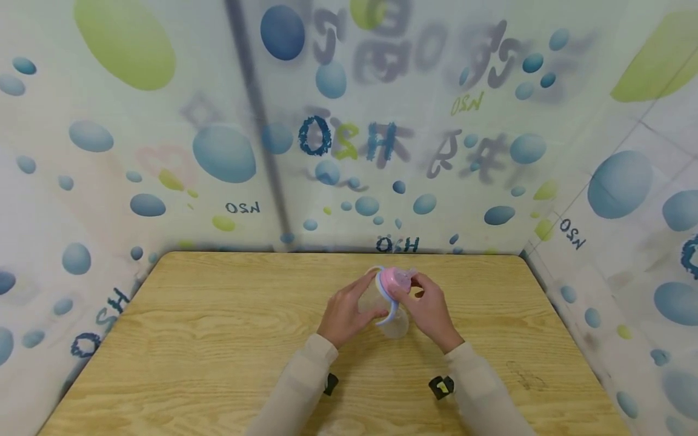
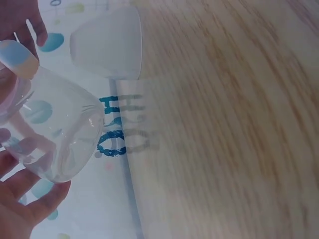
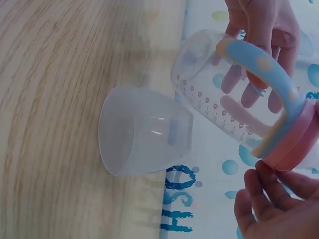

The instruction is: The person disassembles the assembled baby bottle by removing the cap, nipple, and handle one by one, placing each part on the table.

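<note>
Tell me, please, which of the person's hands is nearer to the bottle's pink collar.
Right. The right hand touches the pink collar, while the left hand grips the clear bottle body, farther from the collar.

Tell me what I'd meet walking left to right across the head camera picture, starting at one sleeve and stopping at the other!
Left sleeve → left hand → pink bottle lid → right hand → right sleeve.
</note>
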A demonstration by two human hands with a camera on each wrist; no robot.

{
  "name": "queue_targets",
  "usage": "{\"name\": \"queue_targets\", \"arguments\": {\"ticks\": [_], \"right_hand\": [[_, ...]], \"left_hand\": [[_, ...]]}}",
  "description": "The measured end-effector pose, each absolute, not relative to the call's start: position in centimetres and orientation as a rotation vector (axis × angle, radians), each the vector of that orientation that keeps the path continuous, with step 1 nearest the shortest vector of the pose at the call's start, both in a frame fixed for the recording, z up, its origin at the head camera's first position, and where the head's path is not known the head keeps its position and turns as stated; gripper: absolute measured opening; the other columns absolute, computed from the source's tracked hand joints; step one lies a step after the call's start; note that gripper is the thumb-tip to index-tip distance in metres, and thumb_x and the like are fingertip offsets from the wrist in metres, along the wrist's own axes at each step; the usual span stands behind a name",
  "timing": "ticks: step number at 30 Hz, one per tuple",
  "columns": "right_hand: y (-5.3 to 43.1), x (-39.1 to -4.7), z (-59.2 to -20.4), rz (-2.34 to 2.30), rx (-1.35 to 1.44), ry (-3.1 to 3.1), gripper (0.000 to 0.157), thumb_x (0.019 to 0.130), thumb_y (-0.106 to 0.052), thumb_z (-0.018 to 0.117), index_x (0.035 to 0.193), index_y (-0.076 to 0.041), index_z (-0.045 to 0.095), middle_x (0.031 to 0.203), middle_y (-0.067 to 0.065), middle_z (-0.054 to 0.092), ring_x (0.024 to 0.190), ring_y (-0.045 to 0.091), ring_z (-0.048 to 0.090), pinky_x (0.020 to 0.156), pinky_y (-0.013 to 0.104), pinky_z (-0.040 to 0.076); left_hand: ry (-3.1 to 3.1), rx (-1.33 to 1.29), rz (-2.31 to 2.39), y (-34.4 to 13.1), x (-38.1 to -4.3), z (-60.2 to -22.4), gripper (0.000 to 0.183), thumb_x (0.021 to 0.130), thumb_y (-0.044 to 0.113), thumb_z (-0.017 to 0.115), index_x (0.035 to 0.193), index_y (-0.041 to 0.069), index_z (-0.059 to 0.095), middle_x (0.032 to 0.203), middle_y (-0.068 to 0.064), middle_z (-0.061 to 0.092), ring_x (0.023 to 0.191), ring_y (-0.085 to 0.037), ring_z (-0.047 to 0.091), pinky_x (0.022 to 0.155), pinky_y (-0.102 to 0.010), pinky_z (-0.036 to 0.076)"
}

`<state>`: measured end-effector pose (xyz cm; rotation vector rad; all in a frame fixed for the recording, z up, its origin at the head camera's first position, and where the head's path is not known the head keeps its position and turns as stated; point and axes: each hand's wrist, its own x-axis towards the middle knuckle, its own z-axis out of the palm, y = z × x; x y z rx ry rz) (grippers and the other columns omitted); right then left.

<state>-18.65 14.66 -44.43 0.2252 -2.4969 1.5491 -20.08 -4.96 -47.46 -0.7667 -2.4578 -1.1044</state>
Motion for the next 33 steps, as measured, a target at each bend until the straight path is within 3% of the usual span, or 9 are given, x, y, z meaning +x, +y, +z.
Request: {"name": "queue_targets", "arguments": {"ticks": [6, 15, 22, 24, 30, 33], "right_hand": [[15.15, -18.72, -44.69, 1.618, 0.356, -2.445, 0.040, 0.094, -0.019, 0.072, 0.128, -0.003, 0.060, 0.122, 0.011, 0.064, 0.109, 0.026, 0.057, 0.089, 0.044, 0.045], [15.34, -18.72, -44.37, 1.744, 0.402, -2.426, 0.046, 0.096, -0.011, 0.067, 0.138, -0.001, 0.053, 0.135, 0.016, 0.059, 0.117, 0.030, 0.054, 0.097, 0.046, 0.045], [15.37, -18.53, -44.38, 1.701, 0.359, -2.455, 0.048, 0.098, -0.014, 0.064, 0.142, 0.000, 0.050, 0.142, 0.019, 0.053, 0.122, 0.033, 0.052, 0.096, 0.050, 0.043], [15.35, -18.45, -44.39, 1.659, 0.296, -2.470, 0.044, 0.099, -0.020, 0.064, 0.136, 0.001, 0.055, 0.144, 0.019, 0.052, 0.120, 0.031, 0.052, 0.094, 0.048, 0.043], [14.95, -18.30, -44.20, 1.600, 0.059, -2.501, 0.049, 0.094, -0.042, 0.068, 0.121, -0.002, 0.064, 0.110, 0.011, 0.066, 0.095, 0.023, 0.058, 0.079, 0.035, 0.048], [14.73, -18.24, -44.22, 1.562, -0.007, -2.507, 0.044, 0.091, -0.048, 0.070, 0.106, -0.006, 0.067, 0.090, 0.007, 0.064, 0.081, 0.021, 0.056, 0.069, 0.032, 0.048]], "left_hand": [[-2.499, -0.828, -1.149, -5.13, -20.07, -47.30, 0.077, 0.084, 0.038, 0.079, 0.150, 0.015, 0.045, 0.147, -0.003, 0.052, 0.128, -0.024, 0.056, 0.100, -0.046, 0.048], [-2.536, -0.842, -1.170, -5.21, -20.07, -47.32, 0.077, 0.085, 0.038, 0.078, 0.151, 0.019, 0.044, 0.146, -0.002, 0.053, 0.128, -0.022, 0.055, 0.100, -0.046, 0.048], [-2.515, -0.842, -1.124, -5.18, -20.11, -47.36, 0.076, 0.082, 0.037, 0.082, 0.148, 0.018, 0.049, 0.141, -0.003, 0.058, 0.124, -0.023, 0.059, 0.097, -0.046, 0.051], [-2.498, -0.842, -1.093, -5.14, -20.14, -47.37, 0.076, 0.081, 0.038, 0.083, 0.146, 0.018, 0.051, 0.138, -0.003, 0.060, 0.121, -0.022, 0.061, 0.094, -0.044, 0.052], [-2.448, -0.814, -0.976, -5.01, -20.05, -47.39, 0.077, 0.075, 0.045, 0.086, 0.141, 0.019, 0.057, 0.126, -0.005, 0.068, 0.106, -0.020, 0.069, 0.080, -0.040, 0.057], [-2.409, -0.789, -0.938, -4.91, -19.97, -47.33, 0.078, 0.070, 0.045, 0.088, 0.138, 0.018, 0.061, 0.122, -0.007, 0.070, 0.095, -0.019, 0.072, 0.071, -0.038, 0.057]]}}
